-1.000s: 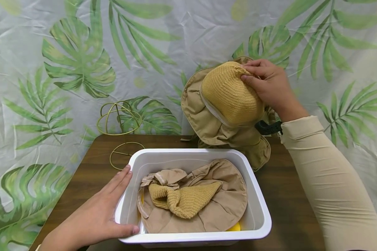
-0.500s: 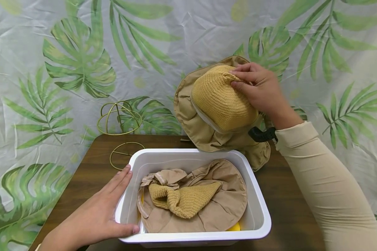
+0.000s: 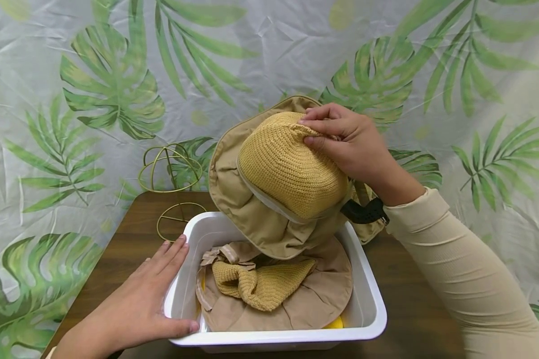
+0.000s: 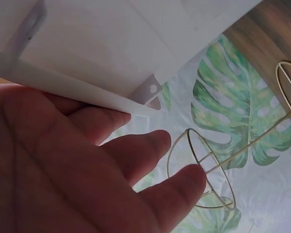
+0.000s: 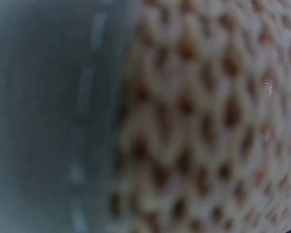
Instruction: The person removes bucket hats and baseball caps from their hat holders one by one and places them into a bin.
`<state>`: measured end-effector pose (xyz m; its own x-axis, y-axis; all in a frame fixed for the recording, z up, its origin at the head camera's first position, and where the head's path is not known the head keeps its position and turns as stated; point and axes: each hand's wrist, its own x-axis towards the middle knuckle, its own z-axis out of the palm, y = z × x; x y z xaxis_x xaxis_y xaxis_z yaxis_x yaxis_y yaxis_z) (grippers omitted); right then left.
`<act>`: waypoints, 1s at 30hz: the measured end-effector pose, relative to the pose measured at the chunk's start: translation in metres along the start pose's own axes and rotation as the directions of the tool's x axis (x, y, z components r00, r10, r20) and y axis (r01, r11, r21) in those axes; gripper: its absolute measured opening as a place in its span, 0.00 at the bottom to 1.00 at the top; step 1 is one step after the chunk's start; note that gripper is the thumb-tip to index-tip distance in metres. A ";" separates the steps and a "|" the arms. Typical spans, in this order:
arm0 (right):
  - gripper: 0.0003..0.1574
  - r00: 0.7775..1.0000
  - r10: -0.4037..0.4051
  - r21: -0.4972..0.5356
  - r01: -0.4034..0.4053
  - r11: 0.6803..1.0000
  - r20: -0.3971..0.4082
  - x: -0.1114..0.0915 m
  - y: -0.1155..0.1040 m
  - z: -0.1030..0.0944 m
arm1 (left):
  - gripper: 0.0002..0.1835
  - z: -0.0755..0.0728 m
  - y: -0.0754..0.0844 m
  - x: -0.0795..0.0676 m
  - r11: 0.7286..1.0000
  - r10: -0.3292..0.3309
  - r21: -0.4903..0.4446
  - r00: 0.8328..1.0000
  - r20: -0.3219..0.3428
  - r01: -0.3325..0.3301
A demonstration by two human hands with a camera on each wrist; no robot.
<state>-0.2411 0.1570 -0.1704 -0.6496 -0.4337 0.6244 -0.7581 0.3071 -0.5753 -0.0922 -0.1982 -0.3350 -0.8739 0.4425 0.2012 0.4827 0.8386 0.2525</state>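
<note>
A sun hat (image 3: 292,169) with a yellow knitted crown and a wide tan cloth brim hangs from my right hand (image 3: 355,139). Thumb and fingers pinch the top of its crown. Its brim overhangs the back part of a white plastic tub (image 3: 373,304). Inside the tub lies another tan-brimmed hat (image 3: 269,286), its yellow knit crown collapsed. My left hand (image 3: 130,304) rests at the tub's left side, fingers straight along the outside and thumb over the front left corner. In the right wrist view, blurred knit (image 5: 208,116) fills most of the picture.
A gold wire stand (image 3: 170,169) with a round base is on the brown wooden table (image 3: 134,244), left of the tub. Tan cloth (image 3: 369,232) shows behind the tub's back right corner. A leaf-patterned sheet (image 3: 117,89) hangs behind.
My right hand has brought the sun hat left and down, from behind the tub to over its back part. My left hand has stayed at the tub.
</note>
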 end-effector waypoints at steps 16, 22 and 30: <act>0.16 0.983 -0.094 0.066 0.085 0.994 0.155 -0.024 -0.021 0.024 | 0.63 -0.008 0.006 0.000 0.997 0.002 0.083 0.999 0.043 -0.005; 0.17 0.954 -0.057 0.030 0.050 0.998 0.296 -0.035 -0.021 0.038 | 0.64 -0.007 0.005 0.000 0.996 0.003 0.083 0.999 0.035 -0.006; 0.20 0.846 0.073 -0.072 -0.041 0.997 0.529 -0.048 -0.016 0.050 | 0.63 -0.006 0.004 0.000 0.997 0.003 0.078 0.999 0.036 -0.006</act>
<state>-0.1949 0.1310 -0.2180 -0.5740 -0.7922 0.2072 -0.7333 0.3846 -0.5607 -0.0898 -0.1967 -0.3287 -0.8738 0.4563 0.1678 0.4820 0.8582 0.1762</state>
